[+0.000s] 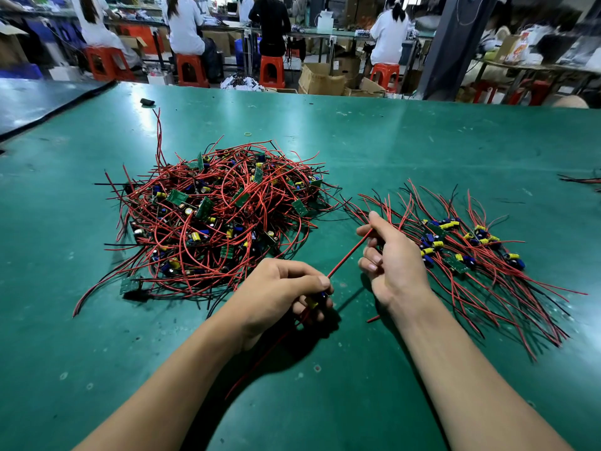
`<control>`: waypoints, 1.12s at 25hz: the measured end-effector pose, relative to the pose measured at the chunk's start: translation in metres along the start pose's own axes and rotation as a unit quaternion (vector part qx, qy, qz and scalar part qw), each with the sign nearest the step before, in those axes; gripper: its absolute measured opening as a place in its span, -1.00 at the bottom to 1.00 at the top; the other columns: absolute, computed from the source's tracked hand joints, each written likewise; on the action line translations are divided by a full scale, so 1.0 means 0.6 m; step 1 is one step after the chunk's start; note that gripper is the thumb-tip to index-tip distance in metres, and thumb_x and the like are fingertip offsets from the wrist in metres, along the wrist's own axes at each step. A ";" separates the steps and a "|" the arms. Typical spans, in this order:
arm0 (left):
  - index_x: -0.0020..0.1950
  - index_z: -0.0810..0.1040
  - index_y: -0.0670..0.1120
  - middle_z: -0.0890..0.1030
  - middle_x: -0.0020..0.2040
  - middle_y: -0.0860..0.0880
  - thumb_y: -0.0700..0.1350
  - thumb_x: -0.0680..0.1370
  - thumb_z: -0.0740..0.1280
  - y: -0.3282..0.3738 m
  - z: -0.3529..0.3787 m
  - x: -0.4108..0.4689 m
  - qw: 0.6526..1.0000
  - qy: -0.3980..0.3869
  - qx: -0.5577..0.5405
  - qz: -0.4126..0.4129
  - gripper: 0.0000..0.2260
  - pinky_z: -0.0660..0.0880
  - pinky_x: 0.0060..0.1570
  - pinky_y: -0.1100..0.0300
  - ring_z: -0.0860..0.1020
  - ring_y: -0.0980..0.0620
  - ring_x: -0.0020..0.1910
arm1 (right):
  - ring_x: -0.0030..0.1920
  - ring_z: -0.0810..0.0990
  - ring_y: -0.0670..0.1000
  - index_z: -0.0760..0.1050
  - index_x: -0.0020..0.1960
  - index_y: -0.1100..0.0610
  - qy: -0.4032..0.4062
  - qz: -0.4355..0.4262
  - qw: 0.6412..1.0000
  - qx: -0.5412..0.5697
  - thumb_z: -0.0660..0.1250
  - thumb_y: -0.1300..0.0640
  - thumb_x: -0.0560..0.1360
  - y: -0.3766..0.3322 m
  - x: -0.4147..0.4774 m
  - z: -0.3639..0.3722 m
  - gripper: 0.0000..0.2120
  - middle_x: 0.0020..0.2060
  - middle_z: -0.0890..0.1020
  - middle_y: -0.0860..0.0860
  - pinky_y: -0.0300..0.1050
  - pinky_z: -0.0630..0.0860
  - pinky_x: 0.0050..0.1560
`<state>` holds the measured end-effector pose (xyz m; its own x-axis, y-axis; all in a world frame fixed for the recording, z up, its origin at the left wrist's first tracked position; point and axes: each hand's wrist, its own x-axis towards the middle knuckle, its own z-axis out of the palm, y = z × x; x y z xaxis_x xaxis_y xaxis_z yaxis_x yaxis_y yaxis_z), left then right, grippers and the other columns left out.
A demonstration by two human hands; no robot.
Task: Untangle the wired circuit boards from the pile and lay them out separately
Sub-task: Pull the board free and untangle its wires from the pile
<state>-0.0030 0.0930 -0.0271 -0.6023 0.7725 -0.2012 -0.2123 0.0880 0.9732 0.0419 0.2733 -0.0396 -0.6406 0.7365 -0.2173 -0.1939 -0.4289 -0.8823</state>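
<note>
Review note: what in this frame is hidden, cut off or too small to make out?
Head view throughout.
1. Circuit board in the left hand: curled fingers hide all but blue and yellow components.
2. Red wire pinched by the right hand: tip hidden by fingers.
3. Tangled pile: lower boards buried under wires.
4. Wires at the right edge: cut off by the frame.

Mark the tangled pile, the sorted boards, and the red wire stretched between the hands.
tangled pile (214, 219): head view, centre of the heap.
sorted boards (455, 245): head view, middle of the group.
red wire (349, 253): head view, taut middle stretch.
</note>
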 end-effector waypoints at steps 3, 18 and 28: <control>-0.15 0.63 -0.23 0.66 -0.25 -0.19 -0.19 0.58 0.34 -0.005 0.004 0.004 0.999 0.028 -0.016 0.010 -0.84 0.50 -0.47 0.27 0.56 -0.01 -0.44 | -0.61 0.20 -0.16 0.55 -0.24 0.22 -0.007 0.038 0.999 0.033 0.37 0.00 0.58 -0.009 -0.001 -0.008 -0.67 -0.39 0.32 -0.04 -0.31 0.14 -0.63; 0.37 0.42 -0.22 0.61 0.23 -0.25 0.36 0.57 -0.02 0.006 -0.005 0.021 0.952 0.028 -0.303 -0.021 -0.28 0.53 0.20 -0.07 0.60 -0.22 0.21 | -0.50 0.35 -0.10 0.66 -0.06 0.16 -0.107 -0.013 0.981 -0.161 0.41 -0.25 0.48 0.003 -0.024 0.002 -0.56 -0.40 0.49 -0.07 -0.24 0.28 -0.53; 0.44 0.37 -0.07 0.58 0.25 -0.14 0.04 0.65 0.20 0.001 0.016 0.019 0.977 0.146 -0.157 0.013 -0.62 0.56 0.19 0.03 0.67 -0.07 0.09 | -0.07 0.66 -0.09 0.69 0.09 0.09 -0.028 -0.216 0.871 -0.440 0.49 0.08 0.48 -0.015 -0.040 0.000 -0.80 -0.12 0.70 -0.09 -0.18 0.55 0.09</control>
<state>-0.0024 0.1078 -0.0279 -0.7947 0.5553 -0.2452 -0.3922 -0.1614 0.9056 0.0591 0.2593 -0.0262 -0.6889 0.6925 0.2140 0.2032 0.4679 -0.8601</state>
